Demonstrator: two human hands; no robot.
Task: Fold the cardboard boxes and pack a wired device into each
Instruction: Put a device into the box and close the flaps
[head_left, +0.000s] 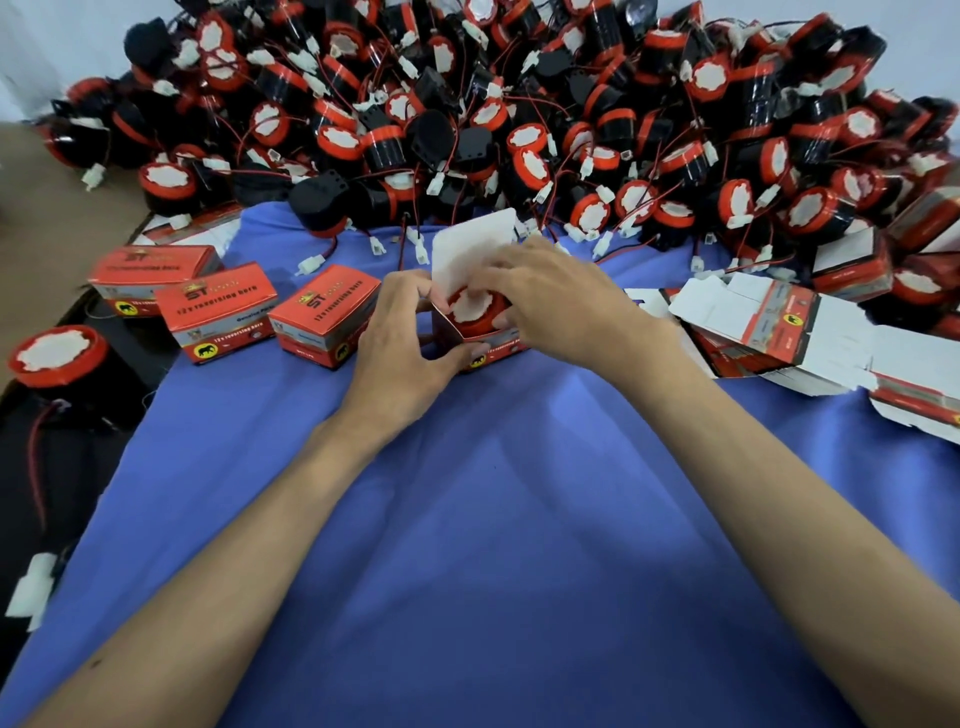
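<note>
On the blue cloth (493, 519), soft and creased, both forearms meet at the open box (491, 344) near its far edge. The left hand (400, 332) grips the box's left wall and near corner, and the right hand (550, 296) curls over the device (470, 312) seated inside, its red rim and white cap showing. To do this well, the box should be held square while the device is pressed flat and its wire tucked below the rim, or the thin card may bulge and the lid won't close. The lid (467, 244), plain white inside, stands upright behind. To the left sit three closed boxes (324, 312), glossy red with printed sides. To the right lie flat blanks (779, 322) in a stack. Beyond is a tangled pile (519, 104) of round black-and-red devices with thin wires and white plugs.
</note>
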